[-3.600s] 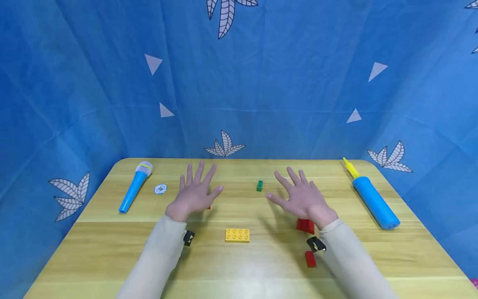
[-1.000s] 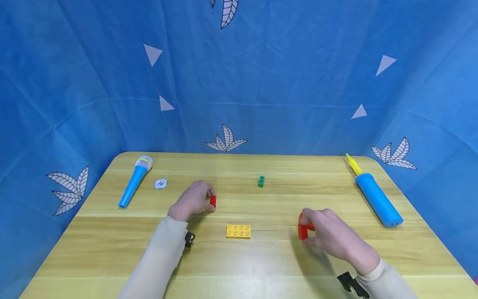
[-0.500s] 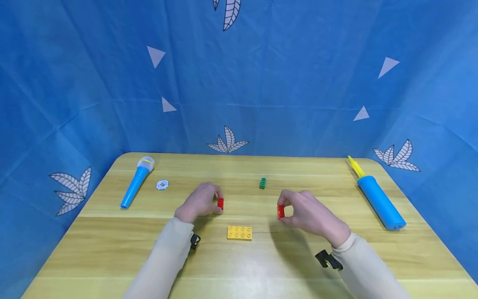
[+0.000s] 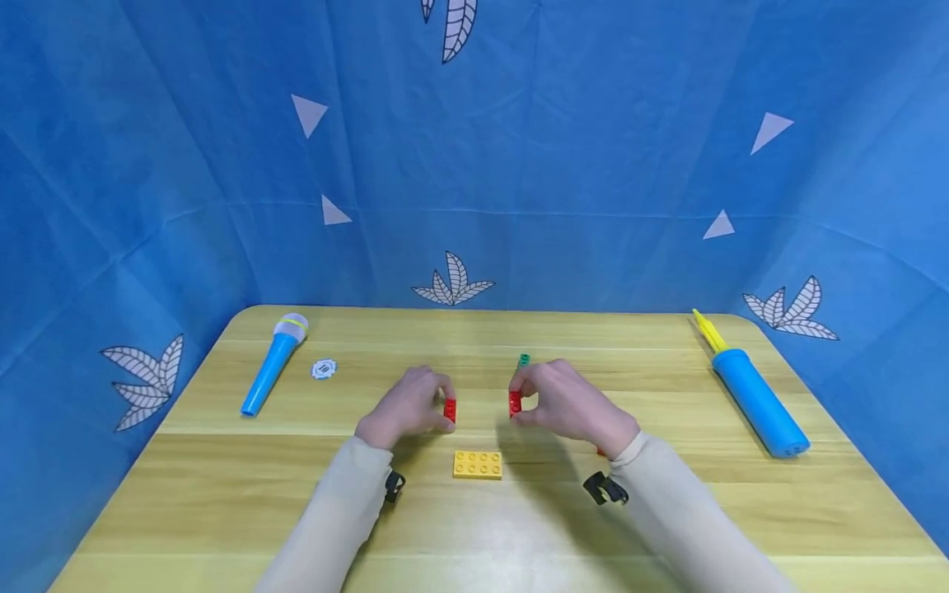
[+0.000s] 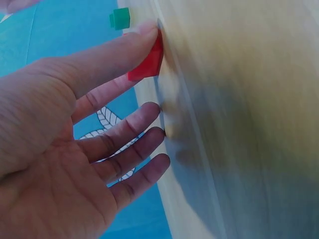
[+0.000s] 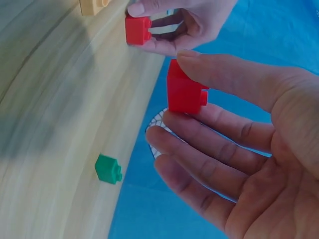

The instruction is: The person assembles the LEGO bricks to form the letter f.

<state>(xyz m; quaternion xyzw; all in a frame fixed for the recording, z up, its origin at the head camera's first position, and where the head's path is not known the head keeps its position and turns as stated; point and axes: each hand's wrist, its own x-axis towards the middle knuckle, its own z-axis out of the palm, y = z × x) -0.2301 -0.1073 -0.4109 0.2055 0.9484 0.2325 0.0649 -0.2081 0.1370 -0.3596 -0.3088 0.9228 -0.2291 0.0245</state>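
Note:
My left hand (image 4: pixel 411 403) pinches a red toy brick (image 4: pixel 450 410) between thumb and forefinger, low over the table; in the left wrist view its other fingers stand loosely apart from the brick (image 5: pixel 150 64). Facing it, a short gap away, my right hand (image 4: pixel 567 403) pinches a second red brick (image 4: pixel 515 403). In the right wrist view the right hand's brick (image 6: pixel 184 92) has its studs turned towards the palm. Just beyond the right hand a green two-stud brick (image 4: pixel 524 360) is partly covered. A yellow eight-stud brick (image 4: pixel 478 465) lies nearer me, below the gap between the hands.
Another red piece (image 4: pixel 600 450) shows mostly hidden under the right wrist. At the left lie a blue toy microphone (image 4: pixel 274 362) and a round chip (image 4: pixel 324 369). A blue hand pump (image 4: pixel 758 402) lies at the right. A blue patterned cloth (image 4: pixel 593 148) rises behind the wooden table (image 4: pixel 222 511).
Both hands were spread open earlier, then each took a red brick. The right hand has carried its brick left from beside the other red piece; the left has shifted slightly right.

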